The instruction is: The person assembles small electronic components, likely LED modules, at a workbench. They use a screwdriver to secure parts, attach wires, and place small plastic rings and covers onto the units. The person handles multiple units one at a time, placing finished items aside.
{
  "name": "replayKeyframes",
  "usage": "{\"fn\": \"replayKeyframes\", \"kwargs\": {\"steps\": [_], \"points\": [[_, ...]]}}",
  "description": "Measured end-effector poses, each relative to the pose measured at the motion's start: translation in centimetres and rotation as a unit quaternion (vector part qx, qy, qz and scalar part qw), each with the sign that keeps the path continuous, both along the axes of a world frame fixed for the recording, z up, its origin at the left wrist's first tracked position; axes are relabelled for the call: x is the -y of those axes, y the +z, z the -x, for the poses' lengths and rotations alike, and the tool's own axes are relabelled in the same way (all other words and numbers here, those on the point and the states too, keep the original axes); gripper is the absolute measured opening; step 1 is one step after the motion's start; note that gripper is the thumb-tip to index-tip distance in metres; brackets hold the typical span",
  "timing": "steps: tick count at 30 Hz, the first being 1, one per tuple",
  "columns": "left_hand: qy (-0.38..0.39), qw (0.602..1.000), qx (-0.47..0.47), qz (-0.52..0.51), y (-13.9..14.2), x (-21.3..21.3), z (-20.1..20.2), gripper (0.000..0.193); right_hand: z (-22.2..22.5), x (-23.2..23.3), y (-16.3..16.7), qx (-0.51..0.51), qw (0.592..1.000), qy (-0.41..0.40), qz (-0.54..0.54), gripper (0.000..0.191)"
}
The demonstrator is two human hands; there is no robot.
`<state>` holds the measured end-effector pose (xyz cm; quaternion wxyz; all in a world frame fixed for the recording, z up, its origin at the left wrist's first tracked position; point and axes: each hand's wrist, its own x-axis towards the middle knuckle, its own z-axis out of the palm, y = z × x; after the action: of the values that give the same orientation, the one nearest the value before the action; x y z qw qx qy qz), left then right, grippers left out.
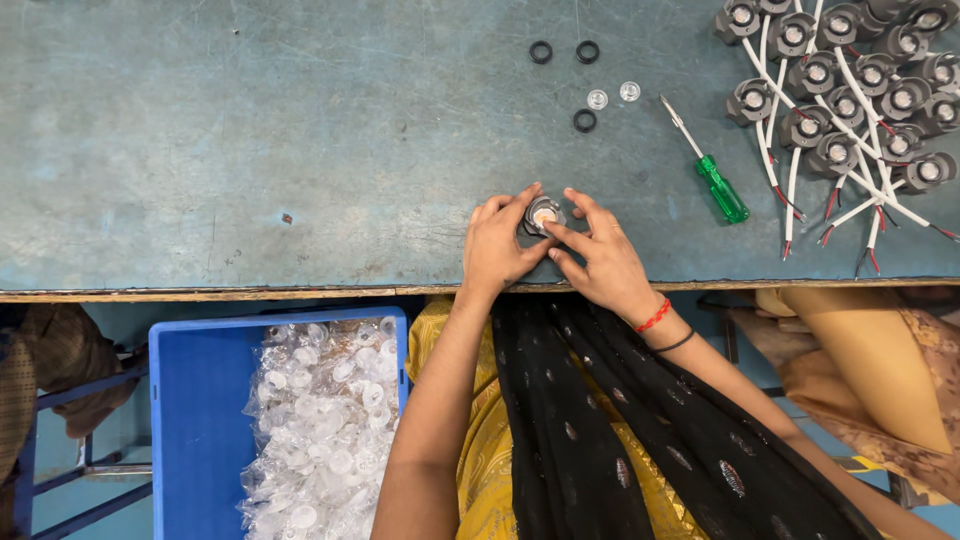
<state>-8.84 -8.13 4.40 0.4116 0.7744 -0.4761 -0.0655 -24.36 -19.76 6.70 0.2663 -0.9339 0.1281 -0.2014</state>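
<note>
**Small lamp part pinched at the desk's near edge**

A worn blue-green desk [250,150] fills the upper view, its wooden lip running along the near side. Below that lip, to the left, a blue crate [185,420] holds a bag of clear plastic lenses [320,430]. At the far right of the desk lies a heap of dark round lamp holders [850,75] trailing red-tipped white wires, with a green-handled screwdriver [712,175] just left of it. Far from the hands, three black rings [585,120] and two clear lenses [612,96] lie loose.

The left hand [497,250] and right hand [598,262] meet over one small round holder [543,215] with a pale centre, near the desk's near edge. The fingers of both hands close around it, the left cupping its side, the right pressing on top.

The risk, as judged here, lies in the position: a slip of the fingers could send the holder off the near edge into the lap or crate. Uneven pressure could seat its insert crooked. The loose rings and lenses could roll if the desk is knocked.
</note>
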Motion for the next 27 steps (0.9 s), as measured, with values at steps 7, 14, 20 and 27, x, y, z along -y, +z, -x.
{"fn": "replayKeyframes", "kwargs": {"steps": [7, 14, 20, 27], "points": [[0.001, 1.000, -0.015, -0.007, 0.12, 0.00, 0.04, 0.074, -0.01, 0.05, -0.04, -0.009, 1.000, 0.002, 0.001, 0.049], [-0.013, 1.000, 0.000, 0.006, 0.10, 0.04, -0.07, 0.078, -0.04, 0.46, -0.35, 0.001, 1.000, -0.009, -0.011, 0.051], [-0.004, 1.000, -0.006, -0.002, 0.09, 0.03, -0.05, 0.078, -0.28, 0.26, -0.59, -0.019, 1.000, -0.011, 0.011, 0.052], [-0.002, 1.000, -0.002, -0.006, -0.12, 0.15, -0.06, 0.078, -0.36, 0.49, -0.33, -0.015, 1.000, -0.001, 0.000, 0.053]]}}
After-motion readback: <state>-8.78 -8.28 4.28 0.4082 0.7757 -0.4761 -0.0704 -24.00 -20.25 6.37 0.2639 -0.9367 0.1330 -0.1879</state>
